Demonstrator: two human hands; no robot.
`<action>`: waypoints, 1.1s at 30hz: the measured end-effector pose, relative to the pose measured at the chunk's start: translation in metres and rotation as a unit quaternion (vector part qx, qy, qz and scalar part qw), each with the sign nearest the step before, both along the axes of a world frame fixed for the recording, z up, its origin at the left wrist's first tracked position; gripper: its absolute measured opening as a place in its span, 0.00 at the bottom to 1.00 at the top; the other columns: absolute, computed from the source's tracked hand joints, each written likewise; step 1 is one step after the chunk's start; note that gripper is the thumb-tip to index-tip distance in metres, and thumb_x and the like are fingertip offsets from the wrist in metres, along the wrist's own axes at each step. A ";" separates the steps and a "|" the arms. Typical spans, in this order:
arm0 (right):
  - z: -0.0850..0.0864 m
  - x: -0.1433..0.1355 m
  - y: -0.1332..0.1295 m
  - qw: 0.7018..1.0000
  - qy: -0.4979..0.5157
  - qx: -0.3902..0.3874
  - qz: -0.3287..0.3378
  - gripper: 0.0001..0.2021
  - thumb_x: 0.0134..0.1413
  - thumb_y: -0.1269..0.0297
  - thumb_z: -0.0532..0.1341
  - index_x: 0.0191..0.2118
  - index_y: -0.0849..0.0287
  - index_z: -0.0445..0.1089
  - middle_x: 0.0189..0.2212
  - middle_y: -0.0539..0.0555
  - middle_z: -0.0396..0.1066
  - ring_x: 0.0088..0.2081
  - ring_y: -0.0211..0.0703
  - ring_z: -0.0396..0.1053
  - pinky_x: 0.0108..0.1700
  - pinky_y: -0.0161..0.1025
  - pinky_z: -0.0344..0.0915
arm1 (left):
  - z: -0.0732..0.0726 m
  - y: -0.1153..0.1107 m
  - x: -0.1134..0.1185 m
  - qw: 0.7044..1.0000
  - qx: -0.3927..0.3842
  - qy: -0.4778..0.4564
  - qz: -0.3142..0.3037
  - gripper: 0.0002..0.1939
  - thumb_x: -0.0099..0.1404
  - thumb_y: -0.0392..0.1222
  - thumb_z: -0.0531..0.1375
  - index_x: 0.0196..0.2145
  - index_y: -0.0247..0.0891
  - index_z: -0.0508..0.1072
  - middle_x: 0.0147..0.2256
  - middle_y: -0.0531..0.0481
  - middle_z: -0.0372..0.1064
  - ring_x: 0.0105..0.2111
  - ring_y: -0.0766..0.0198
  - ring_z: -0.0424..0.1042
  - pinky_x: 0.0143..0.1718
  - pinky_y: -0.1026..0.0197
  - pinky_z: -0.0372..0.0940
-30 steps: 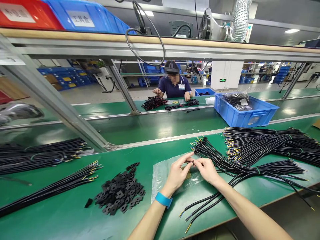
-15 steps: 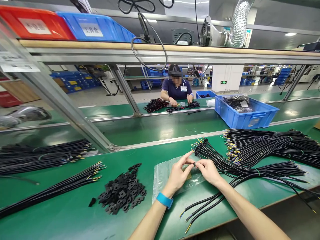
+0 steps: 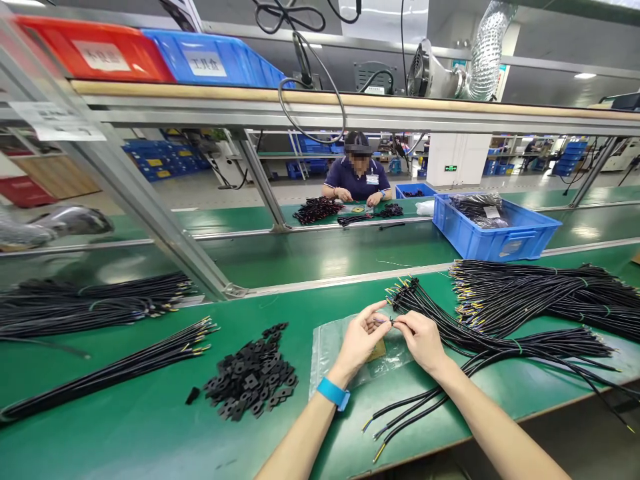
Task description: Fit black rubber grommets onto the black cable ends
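Note:
My left hand (image 3: pixel 361 340) is closed at the fingertips around a thin cable end with a small black piece, above a clear plastic bag (image 3: pixel 325 353). My right hand (image 3: pixel 423 339) pinches at the same small black piece, its fingertips almost touching the left ones. A bundle of black cables (image 3: pixel 450 323), with black pieces near its stripped ends, lies just behind and right of my hands. Left of the bag is a pile of small flat black parts (image 3: pixel 253 373). A few loose cables (image 3: pixel 410 407) stretch below my right wrist.
More cable bundles lie at the right (image 3: pixel 520 293) and at the left (image 3: pixel 120 363). A blue bin (image 3: pixel 495 233) stands behind the right bundle. A metal frame post (image 3: pixel 160 220) rises at the left. Across the bench a person (image 3: pixel 357 177) handles dark parts.
The view has shifted slightly, so the bench appears a little further right. My hands remain together at the small black piece, with the right fingers bunched somewhat tighter.

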State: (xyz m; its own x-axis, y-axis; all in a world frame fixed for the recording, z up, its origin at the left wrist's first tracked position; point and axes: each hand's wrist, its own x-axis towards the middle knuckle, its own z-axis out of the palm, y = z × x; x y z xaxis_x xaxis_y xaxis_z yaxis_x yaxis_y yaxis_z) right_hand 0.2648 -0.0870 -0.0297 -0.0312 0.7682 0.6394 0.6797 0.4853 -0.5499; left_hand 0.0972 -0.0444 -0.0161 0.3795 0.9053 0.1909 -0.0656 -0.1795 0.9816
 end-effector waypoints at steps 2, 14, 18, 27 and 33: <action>-0.002 0.001 0.000 1.000 -0.016 -0.005 -0.002 0.15 0.67 0.60 0.53 0.36 0.58 0.75 0.29 0.54 0.72 0.31 0.41 0.68 0.37 0.36 0.61 | 0.000 0.000 0.000 1.000 0.010 0.005 0.003 0.30 0.57 0.45 0.66 0.56 0.35 0.67 0.35 0.49 0.73 0.37 0.62 0.72 0.44 0.58 0.67; 0.001 0.009 0.010 0.943 0.151 -0.248 0.161 0.22 0.61 0.55 0.54 0.20 0.61 0.67 0.14 0.45 0.57 0.18 0.33 0.53 0.23 0.32 0.50 | 0.001 -0.010 -0.003 0.959 0.232 0.165 0.000 0.31 0.62 0.37 0.60 0.63 0.42 0.60 0.36 0.52 0.74 0.36 0.64 0.73 0.47 0.58 0.66; 0.001 0.011 0.006 0.969 0.094 -0.193 0.121 0.22 0.63 0.55 0.54 0.21 0.60 0.69 0.16 0.47 0.63 0.20 0.35 0.59 0.26 0.32 0.55 | 0.000 -0.008 0.000 0.948 0.263 0.175 0.018 0.33 0.63 0.38 0.59 0.64 0.43 0.56 0.36 0.52 0.75 0.36 0.64 0.73 0.46 0.58 0.67; 0.028 0.045 0.038 0.971 -0.164 0.085 -0.150 0.15 0.67 0.62 0.52 0.40 0.60 0.75 0.35 0.59 0.74 0.39 0.46 0.70 0.42 0.40 0.63 | 0.020 0.029 -0.086 0.681 0.274 0.555 0.391 0.19 0.65 0.43 0.54 0.48 0.30 0.73 0.49 0.31 0.68 0.51 0.41 0.63 0.50 0.44 0.56; 0.038 0.061 0.036 0.947 -0.273 0.000 -0.169 0.14 0.64 0.58 0.58 0.42 0.61 0.76 0.43 0.63 0.72 0.45 0.53 0.67 0.47 0.48 0.62 | 0.001 0.046 -0.127 0.631 0.080 0.659 0.400 0.18 0.63 0.31 0.46 0.37 0.27 0.77 0.41 0.30 0.71 0.45 0.43 0.66 0.43 0.48 0.55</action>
